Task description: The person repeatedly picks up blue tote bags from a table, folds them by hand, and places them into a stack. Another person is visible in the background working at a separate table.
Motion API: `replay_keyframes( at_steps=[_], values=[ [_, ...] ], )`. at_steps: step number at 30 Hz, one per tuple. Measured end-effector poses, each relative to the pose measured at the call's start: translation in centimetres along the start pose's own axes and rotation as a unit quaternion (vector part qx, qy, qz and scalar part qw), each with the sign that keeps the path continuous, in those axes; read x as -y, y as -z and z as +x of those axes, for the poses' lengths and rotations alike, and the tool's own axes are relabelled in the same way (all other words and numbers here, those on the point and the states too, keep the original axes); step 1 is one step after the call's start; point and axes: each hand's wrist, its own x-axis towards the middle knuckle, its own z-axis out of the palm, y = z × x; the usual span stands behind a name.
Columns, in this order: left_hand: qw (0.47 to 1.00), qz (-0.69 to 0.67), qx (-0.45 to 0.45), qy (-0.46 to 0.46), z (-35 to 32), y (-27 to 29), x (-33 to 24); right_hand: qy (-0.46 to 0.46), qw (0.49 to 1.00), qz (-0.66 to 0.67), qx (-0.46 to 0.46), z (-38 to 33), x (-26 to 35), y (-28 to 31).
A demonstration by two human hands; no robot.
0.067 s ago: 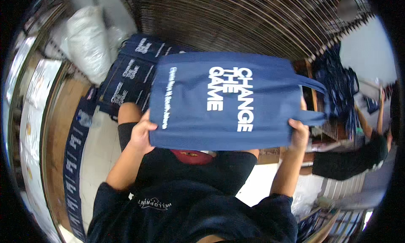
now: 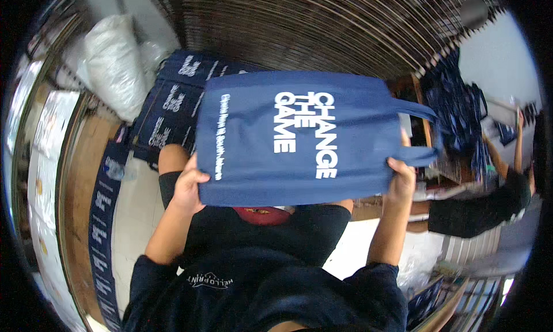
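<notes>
I hold a navy blue fabric tote bag with white lettering flat in front of me, turned sideways with its handles pointing right. My left hand grips the bag's lower left corner at its bottom end. My right hand grips the lower right corner by the handles. Under the bag my lap shows, with dark clothing and a small red item.
A stack of similar navy bags lies on the floor at the left, beside white plastic sacks. More navy bags hang at the right, where another person in dark clothes works. A wall of flat cardboard sheets stands behind.
The bag has shifted slightly; both hands keep their grip on its corners.
</notes>
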Motion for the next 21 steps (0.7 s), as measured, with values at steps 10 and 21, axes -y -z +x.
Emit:
replay_keyframes(
  at_steps=[10,21],
  values=[
    [0.974,0.203,-0.098,-0.011,3.4,3.5,-3.1,-0.308,0.888,0.318,-0.127,1.5,-18.4,4.2],
    [0.965,0.219,-0.145,0.009,2.8,5.7,-6.6,-0.406,0.883,0.226,-0.067,1.7,-25.3,-0.3]
  ],
)
